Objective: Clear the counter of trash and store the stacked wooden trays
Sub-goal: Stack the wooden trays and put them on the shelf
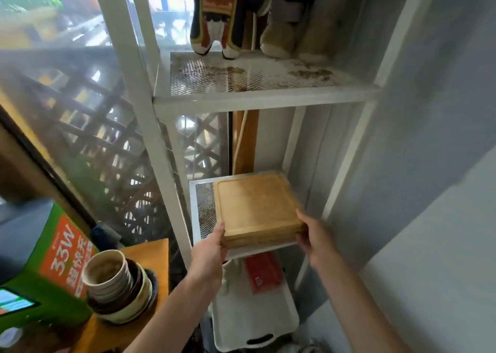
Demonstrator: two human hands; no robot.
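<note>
Left hand (208, 256) comes up from the bottom centre of the frame, fingers pressed flat against the near-left corner of the stack of square light-wood trays (257, 209), thumb out of sight beneath, so it is hard to say how firmly that side is pinched. Right hand (315, 236) sits at the near-right corner, fingers curled onto the side of the stack, clamping it from the opposite flank. So the trays lie straight ahead of both hands, between them and above the wrists, both hands about equally near.

The stack rests, or very nearly rests, on the white wire-mesh middle shelf (205, 205) of the white metal rack (166, 148), centre-right of the frame, its near edge overhanging the shelf lip. The open depth runs away from the hands, toward the back of the rack, so the coming move looks like a plain forward push.

Lower left, stacked ceramic bowls (118, 285) wait on the wooden counter (153, 253).
</note>
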